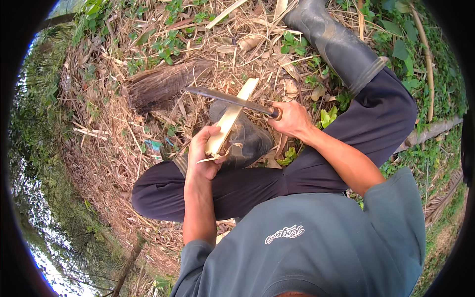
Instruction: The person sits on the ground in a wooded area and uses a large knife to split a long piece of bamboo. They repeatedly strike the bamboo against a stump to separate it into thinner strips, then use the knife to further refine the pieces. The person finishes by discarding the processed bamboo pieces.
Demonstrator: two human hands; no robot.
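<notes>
My left hand point(203, 152) is closed round the lower end of a pale, flat strip of split wood or bamboo point(231, 117), which slants up and away to the right. A thin curled shaving hangs by that end, near my fingers. In my right hand point(293, 119) is the handle of a long machete point(225, 97). Its dark blade points left and lies across the upper part of the strip, touching it or just above; I cannot tell which. Part of the handle is hidden inside my fingers.
A weathered log piece point(161, 85) lies beyond my left hand. My black rubber boots point(336, 44) rest on ground littered with dry shavings point(109, 128). A small blue-green wrapper point(153, 146) lies left of my left hand. A pole point(430, 134) lies at the right, among green plants.
</notes>
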